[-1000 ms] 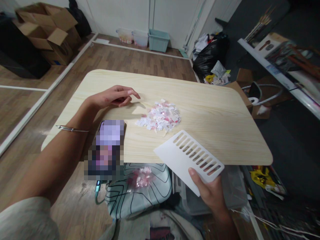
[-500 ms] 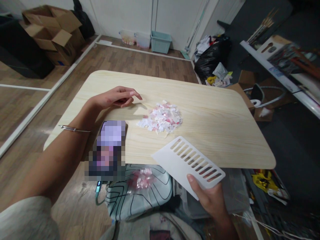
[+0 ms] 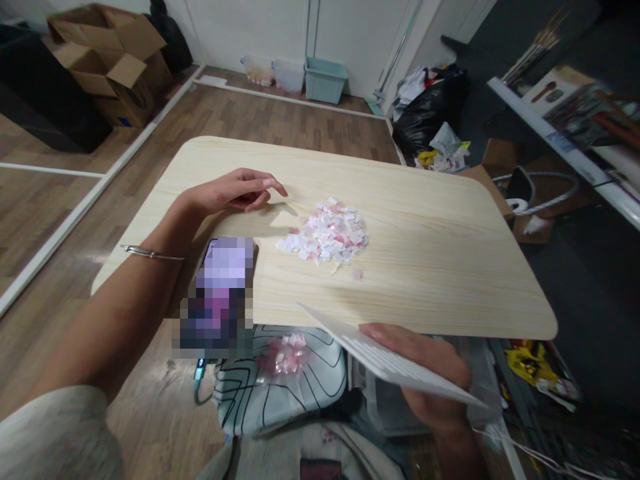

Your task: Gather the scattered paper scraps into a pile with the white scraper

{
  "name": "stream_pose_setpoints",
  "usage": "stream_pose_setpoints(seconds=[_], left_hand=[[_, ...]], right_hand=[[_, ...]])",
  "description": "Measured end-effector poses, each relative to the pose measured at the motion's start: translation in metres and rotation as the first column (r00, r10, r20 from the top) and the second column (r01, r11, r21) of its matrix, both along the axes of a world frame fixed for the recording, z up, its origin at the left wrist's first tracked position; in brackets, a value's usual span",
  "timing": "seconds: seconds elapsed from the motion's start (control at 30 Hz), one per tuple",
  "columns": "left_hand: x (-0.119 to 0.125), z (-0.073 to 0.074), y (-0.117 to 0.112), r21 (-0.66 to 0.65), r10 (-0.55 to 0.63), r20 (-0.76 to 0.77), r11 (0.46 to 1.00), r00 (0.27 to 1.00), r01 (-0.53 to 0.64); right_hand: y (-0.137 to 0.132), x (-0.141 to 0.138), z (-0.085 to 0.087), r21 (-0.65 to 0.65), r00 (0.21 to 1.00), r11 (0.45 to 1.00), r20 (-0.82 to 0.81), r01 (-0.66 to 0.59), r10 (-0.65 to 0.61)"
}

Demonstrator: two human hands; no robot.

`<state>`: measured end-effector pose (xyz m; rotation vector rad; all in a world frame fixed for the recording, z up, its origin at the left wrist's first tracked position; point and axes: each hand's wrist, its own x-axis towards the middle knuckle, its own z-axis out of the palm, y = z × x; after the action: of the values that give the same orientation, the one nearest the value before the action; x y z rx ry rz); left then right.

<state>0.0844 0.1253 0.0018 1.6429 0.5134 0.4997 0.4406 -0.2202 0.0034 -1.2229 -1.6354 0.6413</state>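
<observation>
A heap of small white and pink paper scraps [image 3: 326,237] lies in the middle of a light wooden table [image 3: 425,253]. My left hand [image 3: 235,190] rests on the table just left of the heap, fingers loosely curled, index finger stretched toward the scraps, holding nothing. My right hand [image 3: 425,377] grips a white slotted plastic board [image 3: 385,360] below the table's near edge; the board is tilted almost edge-on. One pink scrap [image 3: 357,273] lies apart, near the heap.
A phone [image 3: 223,287], blurred out, lies at the table's near left edge. Below the edge sits a patterned bag [image 3: 300,387] with pink scraps in it. Cardboard boxes [image 3: 107,60] stand far left, a black rubbish bag [image 3: 430,110] and a shelf at right.
My right hand has tipped the white board from facing up to nearly flat and edge-on, lowering it toward the table's near edge. A single pink scrap now lies apart. My left hand has stayed put.
</observation>
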Motion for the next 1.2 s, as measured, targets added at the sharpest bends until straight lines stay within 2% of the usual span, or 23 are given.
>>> stream_pose_setpoints(seconds=[0.13, 0.57, 0.73, 0.93, 1.07, 1.2], left_hand=[[0.0, -0.001, 0.001, 0.006, -0.001, -0.001, 1.0, 1.0, 0.001], [-0.001, -0.002, 0.003, -0.012, -0.001, 0.006, 1.0, 1.0, 0.001], [-0.002, -0.003, 0.004, 0.002, 0.001, -0.001, 1.0, 1.0, -0.001], [-0.002, -0.005, 0.005, 0.054, -0.015, -0.004, 0.998, 1.0, 0.016], [-0.002, -0.005, 0.005, 0.039, -0.016, 0.003, 0.999, 1.0, 0.016], [-0.002, -0.005, 0.005, 0.047, -0.017, -0.011, 0.999, 1.0, 0.018]], right_hand=[[0.014, -0.003, -0.001, 0.033, 0.992, 0.992, 0.028, -0.125, 0.124], [0.042, -0.009, 0.008, -0.039, 0.946, 0.956, 0.139, -0.291, 0.293], [0.039, -0.007, 0.0, 0.041, 0.935, 0.943, 0.153, -0.331, 0.321], [0.034, -0.002, -0.013, 0.136, 0.906, 0.9, 0.161, -0.413, 0.391], [0.032, 0.002, -0.011, 0.118, 0.912, 0.911, 0.167, -0.395, 0.374], [0.033, 0.002, -0.005, 0.044, 0.928, 0.933, 0.132, -0.357, 0.349]])
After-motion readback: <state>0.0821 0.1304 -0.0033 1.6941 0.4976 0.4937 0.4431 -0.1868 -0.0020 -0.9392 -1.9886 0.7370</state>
